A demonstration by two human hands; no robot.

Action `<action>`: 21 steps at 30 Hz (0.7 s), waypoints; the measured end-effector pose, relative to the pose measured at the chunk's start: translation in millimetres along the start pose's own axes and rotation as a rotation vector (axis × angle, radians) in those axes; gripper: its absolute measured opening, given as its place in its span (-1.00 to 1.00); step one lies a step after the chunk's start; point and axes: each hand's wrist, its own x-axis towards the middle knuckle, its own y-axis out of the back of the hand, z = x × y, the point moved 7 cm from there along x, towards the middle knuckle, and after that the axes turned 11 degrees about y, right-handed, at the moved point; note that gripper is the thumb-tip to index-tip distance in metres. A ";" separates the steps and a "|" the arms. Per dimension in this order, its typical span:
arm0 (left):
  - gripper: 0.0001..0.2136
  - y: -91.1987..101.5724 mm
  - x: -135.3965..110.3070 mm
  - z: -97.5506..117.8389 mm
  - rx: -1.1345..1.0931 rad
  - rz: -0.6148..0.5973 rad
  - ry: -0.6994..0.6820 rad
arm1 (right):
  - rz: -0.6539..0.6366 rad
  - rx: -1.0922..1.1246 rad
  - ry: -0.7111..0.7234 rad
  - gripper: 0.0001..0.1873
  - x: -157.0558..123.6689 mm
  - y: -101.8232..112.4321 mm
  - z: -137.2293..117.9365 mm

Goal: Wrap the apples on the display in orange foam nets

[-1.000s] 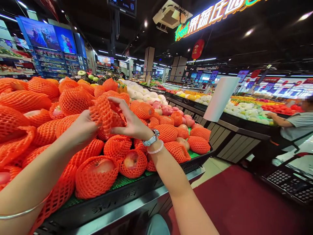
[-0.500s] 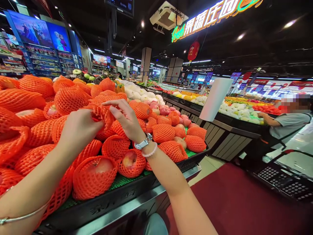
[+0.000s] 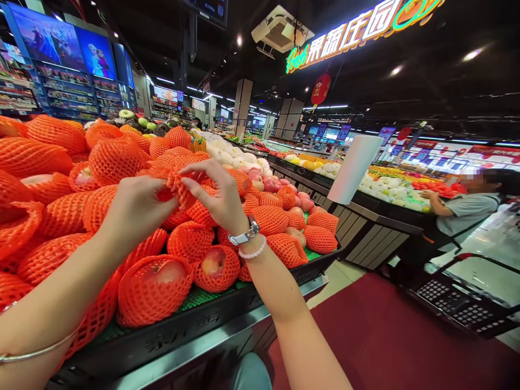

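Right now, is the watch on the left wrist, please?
No, the right hand has the watch at its wrist, beside a pale bracelet.

Open air above, crowded fruit below.
I have free room over the netted fruit (image 3: 190, 241), and between the right hand (image 3: 221, 195) and the white roll (image 3: 355, 169). Below that hand and the left hand (image 3: 136, 208), the pile leaves little gap. The black crate (image 3: 179, 327) walls the near side; a shopping cart (image 3: 463, 300) stands well apart, right.
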 end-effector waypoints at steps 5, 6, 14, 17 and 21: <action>-0.81 13.5 -4.3 -1.3 -0.033 0.123 0.001 | 0.009 -0.026 -0.040 -0.75 -2.0 16.4 -6.1; -0.83 14.8 -4.4 -3.0 -0.043 0.133 0.015 | 0.025 -0.036 -0.029 -0.75 -4.1 23.6 -7.1; -0.86 0.8 1.2 -2.6 -0.024 0.019 -0.024 | 0.049 -0.450 -0.363 -0.75 -91.1 156.5 47.0; -0.83 -6.8 1.0 1.9 -0.036 -0.052 -0.036 | -0.460 -0.510 -0.620 -0.57 -148.3 182.7 76.0; -0.80 -0.4 -0.7 4.7 -0.052 0.010 -0.051 | -0.793 -0.534 -0.765 -0.30 -200.3 194.8 83.1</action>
